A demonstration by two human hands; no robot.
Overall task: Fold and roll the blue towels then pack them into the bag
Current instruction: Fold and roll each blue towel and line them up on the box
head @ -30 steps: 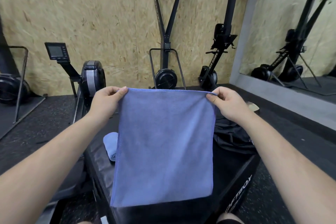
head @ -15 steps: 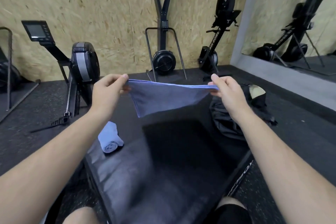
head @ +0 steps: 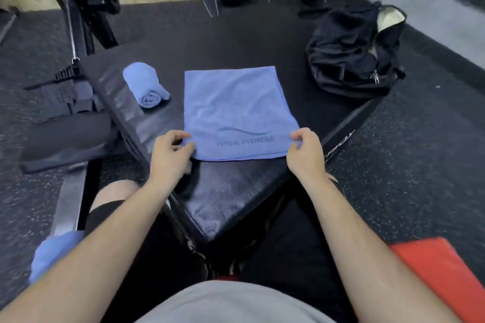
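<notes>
Here left hand point(head: 172, 151), right hand point(head: 305, 151) pinch towel point(head: 236, 102); print point(head: 244, 141) blurred

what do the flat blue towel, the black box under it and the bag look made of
Flat blue towel: likely microfibre, matte, fine nap and soft creases. Black box: seemingly vinyl-covered padding, slight sheen, woven grain. Bag: probably thin nylon or polyester, limp crumpled folds, metal zip pull.

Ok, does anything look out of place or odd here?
Nothing much. The flat towel lies smooth on the box, with the rolled towel left of it and the bag open. Only a crumpled blue cloth sits off the box, partly hidden by the left arm.
</notes>
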